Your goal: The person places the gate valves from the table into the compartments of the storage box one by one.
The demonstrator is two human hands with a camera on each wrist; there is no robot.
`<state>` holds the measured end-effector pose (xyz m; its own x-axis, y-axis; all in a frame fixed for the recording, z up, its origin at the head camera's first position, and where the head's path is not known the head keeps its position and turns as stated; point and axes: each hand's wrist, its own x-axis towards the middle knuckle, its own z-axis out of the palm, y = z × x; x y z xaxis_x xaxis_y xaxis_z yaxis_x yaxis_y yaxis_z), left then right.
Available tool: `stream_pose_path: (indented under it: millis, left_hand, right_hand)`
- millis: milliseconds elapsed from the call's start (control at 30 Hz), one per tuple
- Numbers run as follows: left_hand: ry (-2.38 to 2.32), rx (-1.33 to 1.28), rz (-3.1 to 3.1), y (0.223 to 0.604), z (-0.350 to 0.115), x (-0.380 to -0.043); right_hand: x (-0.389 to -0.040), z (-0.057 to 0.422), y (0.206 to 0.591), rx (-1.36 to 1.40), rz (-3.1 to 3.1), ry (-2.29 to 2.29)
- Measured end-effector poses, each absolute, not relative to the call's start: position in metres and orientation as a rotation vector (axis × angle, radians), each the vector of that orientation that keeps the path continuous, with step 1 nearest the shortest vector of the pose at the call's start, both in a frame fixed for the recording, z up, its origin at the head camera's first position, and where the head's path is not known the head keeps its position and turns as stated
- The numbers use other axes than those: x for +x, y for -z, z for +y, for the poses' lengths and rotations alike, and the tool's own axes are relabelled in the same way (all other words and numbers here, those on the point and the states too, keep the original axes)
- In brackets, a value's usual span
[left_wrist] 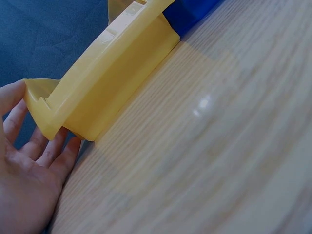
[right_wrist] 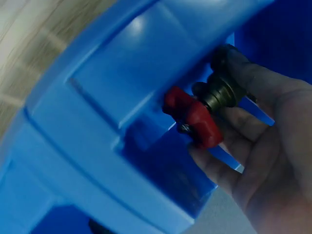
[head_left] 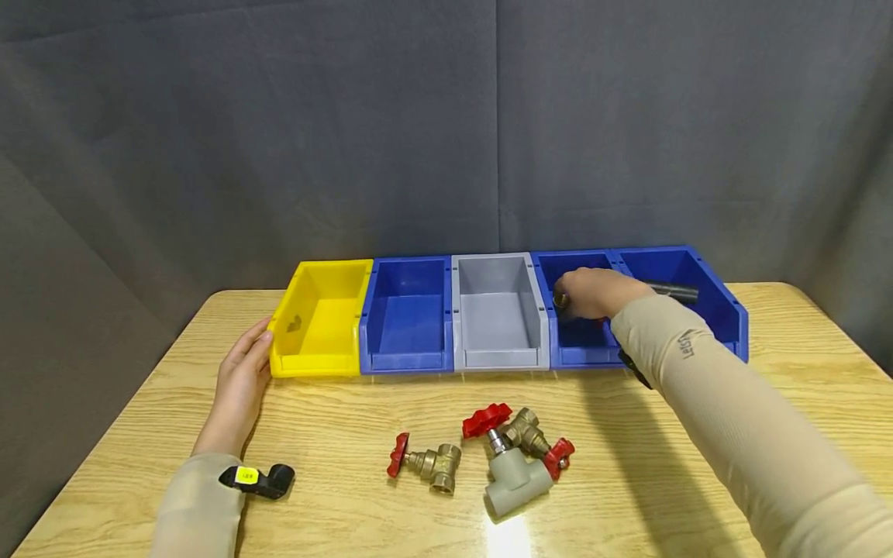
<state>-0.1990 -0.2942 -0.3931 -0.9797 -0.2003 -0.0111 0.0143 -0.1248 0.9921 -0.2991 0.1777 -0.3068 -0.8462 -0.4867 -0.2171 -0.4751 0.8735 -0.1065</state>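
My right hand [head_left: 593, 293] reaches into the blue bin second from the right. It grips the body of a brass gate valve [right_wrist: 222, 92] between thumb and fingers, the red handwheel [right_wrist: 197, 119] pointing away from the palm. In the head view the hand covers most of that valve. At the far left, my left hand [head_left: 240, 380] rests its extended fingers against the outer side of the yellow bin [head_left: 317, 364]. The left wrist view shows those fingers [left_wrist: 51, 151] spread along the bin's side near its front corner.
Between the outer bins stand a blue bin [head_left: 408, 361] and a grey bin [head_left: 501, 358]. A black rod-like thing [head_left: 673, 291] sticks up in the rightmost bin [head_left: 736, 318]. On the table lie two brass valves [head_left: 436, 465] [head_left: 526, 430] and a grey plastic valve [head_left: 516, 480], all with red handwheels.
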Motion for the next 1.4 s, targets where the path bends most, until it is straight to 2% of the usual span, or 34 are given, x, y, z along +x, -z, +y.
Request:
stream_pose_path:
  millis: [800,1400]
  left_hand:
    - [2.229,0.213,-1.969,0.394,-0.295,-0.196]
    - [2.195,0.201,-1.999,0.396,-0.292,-0.197]
  right_hand:
    - [-0.300,0.170,0.308,-0.693,2.892,-0.043]
    - [-0.285,0.188,0.310,-1.016,3.082,-0.130]
